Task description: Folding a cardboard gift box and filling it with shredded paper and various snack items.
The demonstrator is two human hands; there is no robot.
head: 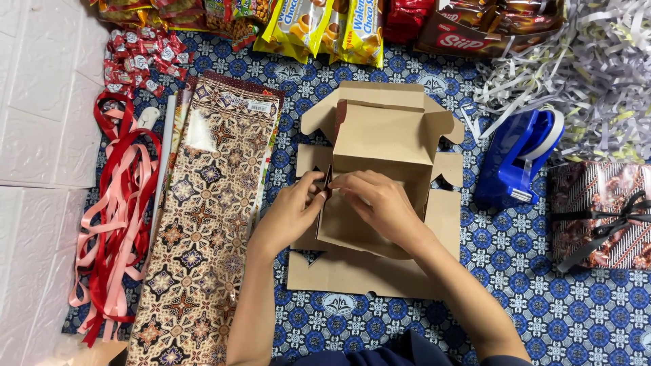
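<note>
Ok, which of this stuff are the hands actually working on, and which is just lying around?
In hand:
- left hand and right hand, both on the flat-cut cardboard box, pinching a flap at its left wall

Lying about:
- patterned wrapping paper
- red and pink ribbons
- blue tape dispenser
- wrapped gift
- shredded paper
- snack packets

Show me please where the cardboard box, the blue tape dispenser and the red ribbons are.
cardboard box (386,132): head view, on its raised back flap.
blue tape dispenser (510,163): head view, on the blue body.
red ribbons (115,224): head view, on the middle of the bundle.
</note>
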